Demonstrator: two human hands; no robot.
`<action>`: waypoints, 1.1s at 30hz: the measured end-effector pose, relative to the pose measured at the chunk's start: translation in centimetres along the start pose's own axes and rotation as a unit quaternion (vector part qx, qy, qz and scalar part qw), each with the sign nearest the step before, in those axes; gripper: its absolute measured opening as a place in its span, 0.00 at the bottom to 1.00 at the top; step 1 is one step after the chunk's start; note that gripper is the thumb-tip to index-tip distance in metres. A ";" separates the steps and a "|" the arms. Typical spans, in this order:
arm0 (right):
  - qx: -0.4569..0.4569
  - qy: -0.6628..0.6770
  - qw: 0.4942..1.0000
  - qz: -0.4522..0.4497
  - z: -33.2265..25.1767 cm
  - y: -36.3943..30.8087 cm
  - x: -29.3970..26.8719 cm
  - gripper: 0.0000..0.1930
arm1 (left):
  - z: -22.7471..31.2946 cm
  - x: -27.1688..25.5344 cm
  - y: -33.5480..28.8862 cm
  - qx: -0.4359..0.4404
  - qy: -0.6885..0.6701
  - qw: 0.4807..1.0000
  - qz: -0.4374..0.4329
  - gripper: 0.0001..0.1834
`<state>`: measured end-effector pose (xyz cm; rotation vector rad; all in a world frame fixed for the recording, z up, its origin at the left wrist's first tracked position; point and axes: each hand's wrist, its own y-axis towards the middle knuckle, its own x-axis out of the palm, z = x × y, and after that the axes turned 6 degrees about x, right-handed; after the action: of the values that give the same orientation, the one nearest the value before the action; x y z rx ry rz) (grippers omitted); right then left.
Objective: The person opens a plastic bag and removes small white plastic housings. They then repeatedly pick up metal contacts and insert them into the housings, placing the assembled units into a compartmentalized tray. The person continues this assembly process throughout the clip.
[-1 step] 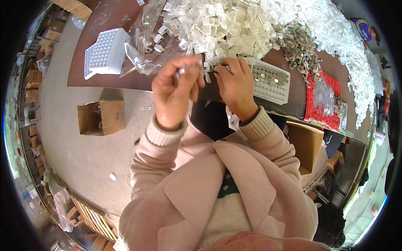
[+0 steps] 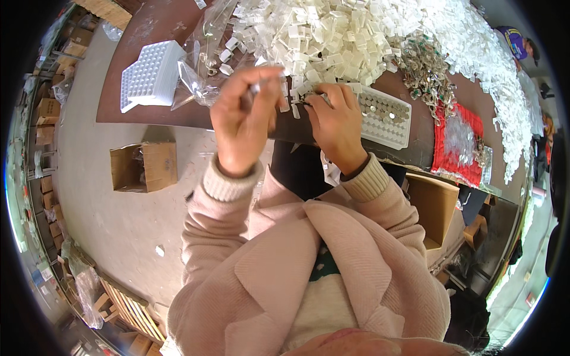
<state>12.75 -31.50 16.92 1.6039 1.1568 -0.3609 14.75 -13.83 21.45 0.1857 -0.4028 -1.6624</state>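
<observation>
My left hand is raised over the front edge of the brown table, its fingers curled and blurred. A small whitish bit shows among them, too smeared to name. Beside it on the right, my right hand is closed in a pinch low over the table. At its fingertips is a small dark-and-pale piece that I cannot make out. Just beyond both hands spreads a heap of small translucent white plastic pieces. A white tray with rows of round silvery discs lies right of my right hand.
Stacked white dimpled trays and clear plastic bags lie at the left. Toward the right are a pile of small metal parts and a red mat-like item. Cardboard boxes stand on the floor and below the table.
My left hand has shifted slightly up and to the left, away from the right hand. My right hand has barely moved.
</observation>
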 end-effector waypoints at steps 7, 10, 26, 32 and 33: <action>-0.027 0.016 0.998 0.045 -0.6 0.0 -3.9 0.10 | -2.3 -0.6 8.3 0.329 0.536 0.776 -0.042 0.15; -0.066 0.017 0.996 0.052 -0.3 0.1 -5.7 0.10 | -2.0 0.6 5.6 0.292 0.441 0.847 -0.051 0.12; 0.026 0.241 0.966 -0.091 0.1 -4.4 -9.7 0.14 | -1.0 2.9 -5.5 -0.152 -0.129 0.954 -0.225 0.17; 0.068 0.250 0.960 -0.103 0.0 -5.1 -9.9 0.13 | -0.9 3.4 -6.1 -0.144 -0.112 0.961 -0.206 0.19; 0.080 0.250 0.960 -0.101 0.0 -5.2 -9.8 0.13 | -0.9 3.5 -6.3 -0.154 -0.113 0.961 -0.199 0.19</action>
<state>3.75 -36.55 21.07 1.7788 1.7223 -0.1840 8.81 -16.84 18.70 -0.1692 -0.2822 -2.1298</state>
